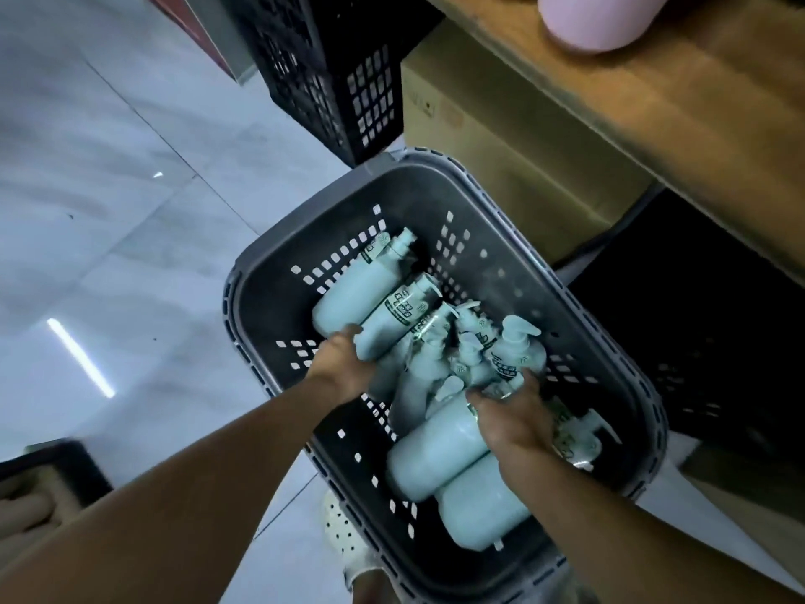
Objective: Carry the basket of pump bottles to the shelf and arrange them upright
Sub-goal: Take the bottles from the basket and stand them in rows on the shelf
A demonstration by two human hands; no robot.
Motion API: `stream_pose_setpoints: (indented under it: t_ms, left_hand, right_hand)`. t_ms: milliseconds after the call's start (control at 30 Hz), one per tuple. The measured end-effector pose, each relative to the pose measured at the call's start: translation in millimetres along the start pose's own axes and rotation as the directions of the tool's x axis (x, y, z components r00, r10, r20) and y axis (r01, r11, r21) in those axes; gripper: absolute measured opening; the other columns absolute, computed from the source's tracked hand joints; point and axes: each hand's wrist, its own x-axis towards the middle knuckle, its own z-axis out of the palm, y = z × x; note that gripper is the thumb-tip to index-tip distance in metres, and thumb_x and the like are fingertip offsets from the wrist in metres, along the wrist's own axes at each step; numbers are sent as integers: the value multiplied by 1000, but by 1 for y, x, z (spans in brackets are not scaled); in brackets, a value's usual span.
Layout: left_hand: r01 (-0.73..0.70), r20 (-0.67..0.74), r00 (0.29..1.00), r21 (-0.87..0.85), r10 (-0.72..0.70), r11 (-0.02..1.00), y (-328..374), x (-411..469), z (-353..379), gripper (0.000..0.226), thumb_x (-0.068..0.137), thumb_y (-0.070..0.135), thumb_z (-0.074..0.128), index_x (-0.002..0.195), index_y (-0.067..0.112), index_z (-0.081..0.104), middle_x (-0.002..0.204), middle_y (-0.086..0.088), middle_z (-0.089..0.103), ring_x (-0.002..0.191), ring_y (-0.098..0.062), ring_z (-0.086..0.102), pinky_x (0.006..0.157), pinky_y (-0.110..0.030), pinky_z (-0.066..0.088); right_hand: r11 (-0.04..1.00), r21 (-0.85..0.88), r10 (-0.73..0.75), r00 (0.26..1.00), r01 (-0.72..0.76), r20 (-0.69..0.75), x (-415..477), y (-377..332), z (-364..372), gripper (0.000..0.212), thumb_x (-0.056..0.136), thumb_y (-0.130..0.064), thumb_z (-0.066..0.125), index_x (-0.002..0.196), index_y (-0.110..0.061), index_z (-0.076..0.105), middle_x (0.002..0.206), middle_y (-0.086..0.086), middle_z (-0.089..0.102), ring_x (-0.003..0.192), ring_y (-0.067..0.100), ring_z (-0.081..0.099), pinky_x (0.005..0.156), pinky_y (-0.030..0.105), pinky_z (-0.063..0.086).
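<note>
Several pale green pump bottles (440,451) lie jumbled in a grey basket (409,198) with slotted walls, low down beside a wooden shelf (653,106) and over a pale tiled floor (109,189). Most lie on their sides, with their long axes running from the near left to the far right and their pump heads toward the far right. Two large ones lie side by side at the near end, touching each other. Two more lie parallel at the far left of the pile.

The left grip (344,364) is clenched round the base end of a labelled bottle (396,313), one of the far pair, whose cap points to the far right. The right grip (514,420) has its fingers curled round the lower part of a small bottle (516,355). That one stands tilted, pump head up and spout turned right, and the palm rests over one of the large bottles.

A cardboard box (501,137) sits under the shelf, with a black crate (331,80) just beside it. A pink rounded object (588,24) rests on the shelf top. A white perforated shoe (344,529) shows below the basket's near edge.
</note>
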Motion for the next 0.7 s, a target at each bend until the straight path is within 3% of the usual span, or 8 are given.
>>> stream_pose_setpoints:
  t_ms: [67, 167, 300, 367, 500, 600, 700]
  left_hand:
    - [-35, -83, 996, 46, 39, 998, 1, 19, -9, 65, 84, 17, 63, 144, 16, 39, 135, -12, 47, 115, -30, 55, 91, -33, 48]
    - [-41, -217, 975, 30, 46, 999, 7, 53, -20, 61, 84, 17, 62, 141, 14, 40, 134, -13, 42, 118, -32, 52, 96, -37, 46]
    - [34, -194, 981, 34, -27, 999, 4, 85, -9, 77, 80, 22, 71, 145, 15, 30, 141, -14, 38, 124, -34, 47, 99, -39, 43]
    - [63, -193, 980, 40, -54, 997, 0, 95, -3, 80, 74, 29, 76, 140, 15, 33, 136, -13, 40, 121, -35, 47, 98, -41, 44]
    - [79, -349, 932, -62, -95, 995, 5, 112, 6, 90, 57, 63, 82, 124, 14, 47, 129, -9, 33, 111, -34, 53, 101, -44, 47]
    - [46, -445, 895, 8, -37, 999, -5, 114, 22, 92, 54, 66, 83, 120, 11, 49, 126, -9, 32, 106, -34, 55, 97, -46, 49]
    - [24, -530, 848, 92, 28, 995, -13, 116, 25, 89, 54, 61, 84, 116, 9, 47, 124, -14, 40, 108, -37, 52, 96, -48, 45]
  right_hand:
    - [998, 20, -51, 996, 52, -78, -3, 3, 14, 92, 79, -38, 82, 155, -26, 32, 150, 15, 49, 133, 38, 50, 102, 42, 47]
    - [958, 129, -230, 953, 257, -195, -11, 17, 28, 88, 76, -35, 86, 151, -36, 39, 155, 6, 43, 139, 32, 44, 105, 45, 45]
    - [898, 291, -269, 935, 331, -231, -16, 34, 37, 89, 69, -29, 91, 142, -49, 43, 152, -10, 43, 137, 18, 44, 109, 48, 45]
    - [877, 326, -282, 928, 352, -243, -19, 36, 40, 95, 64, -25, 93, 140, -52, 42, 150, -15, 45, 136, 12, 45, 110, 44, 44]
    - [832, 350, -357, 899, 430, -255, -16, 35, 46, 106, 58, -23, 96, 141, -54, 39, 147, -20, 41, 128, -6, 39, 104, 22, 36]
    - [824, 299, -417, 872, 481, -254, -20, 47, 51, 114, 58, -19, 97, 146, -54, 34, 152, -19, 38, 136, -6, 38, 111, 22, 33]
    - [807, 298, -441, 856, 510, -271, -27, 51, 59, 121, 56, -22, 98, 148, -55, 28, 155, -16, 38, 142, 1, 37, 116, 32, 34]
